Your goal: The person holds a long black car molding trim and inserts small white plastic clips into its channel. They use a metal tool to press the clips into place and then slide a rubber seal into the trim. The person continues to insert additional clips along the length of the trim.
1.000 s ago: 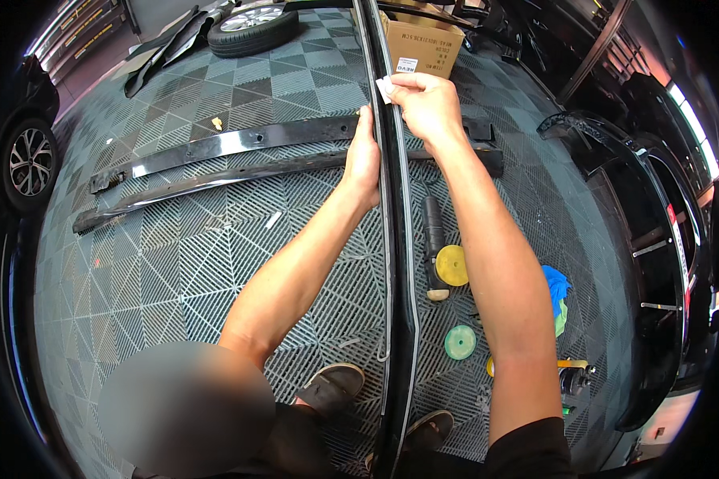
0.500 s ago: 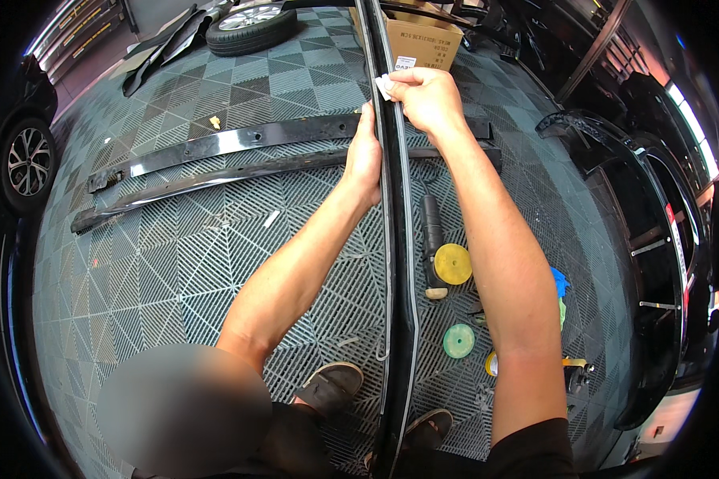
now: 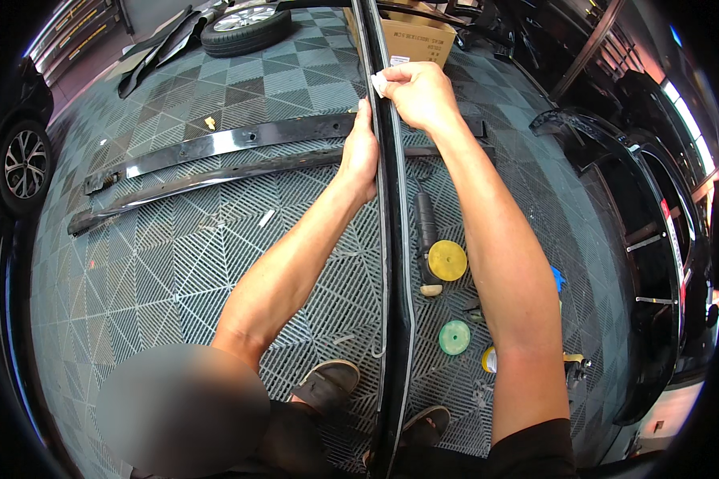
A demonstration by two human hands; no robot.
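A long, narrow black car trim piece (image 3: 398, 319) with pale lines along its edges runs upright through the middle of the head view. My left hand (image 3: 361, 156) grips its left side, thumb pointing up along it and the other fingers hidden behind. Slightly higher, my right hand (image 3: 419, 94) pinches a small white pad or folded wipe (image 3: 379, 83) against the trim's face. Whether the pad is cloth or paper cannot be made out.
Two black panels (image 3: 216, 144) lie across the tiled floor behind the trim. To its right are a polisher (image 3: 427, 227), a yellow pad (image 3: 447, 261) and a green pad (image 3: 455, 338). A cardboard box (image 3: 415, 40) and a wheel (image 3: 246, 30) lie farther off. Cars flank both sides.
My right hand has shifted slightly up and left, with the white pad still on the trim. The whole view has drifted a little, and my left hand keeps its hold.
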